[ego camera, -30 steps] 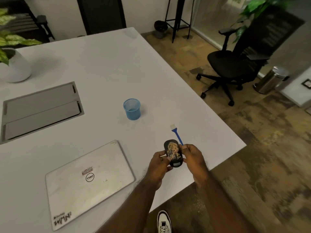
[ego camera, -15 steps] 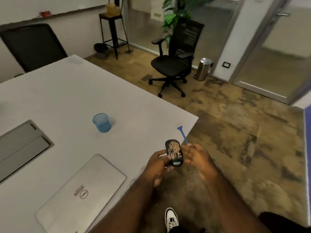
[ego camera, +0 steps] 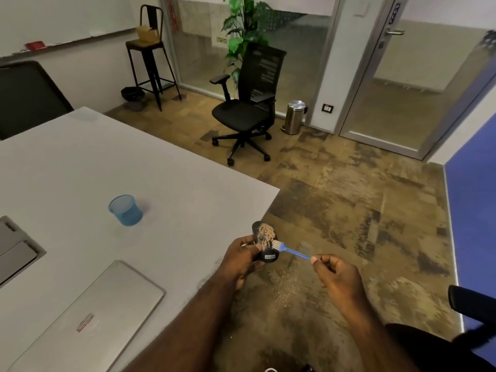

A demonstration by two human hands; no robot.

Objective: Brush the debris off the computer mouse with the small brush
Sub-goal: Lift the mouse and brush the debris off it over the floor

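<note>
My left hand (ego camera: 243,260) grips a black computer mouse (ego camera: 264,241), held just past the table's near right corner, over the floor. Tan debris covers most of the mouse's top. My right hand (ego camera: 336,275) pinches the end of a small blue brush (ego camera: 291,251) by its thin handle. The white bristles touch the right side of the mouse, near its lower half. Tan crumbs lie scattered on the floor (ego camera: 279,288) below the mouse.
A blue plastic cup (ego camera: 125,210) stands on the white table (ego camera: 80,167). A closed silver laptop (ego camera: 88,315) lies near the front edge. A grey cable hatch (ego camera: 16,251) sits at left. A black office chair (ego camera: 247,106) and a steel bin (ego camera: 294,116) stand beyond.
The mouse and both hands have moved off the table's corner, out over the floor. The brush has swung from pointing up to lying with its bristles on the mouse. The camera has turned right.
</note>
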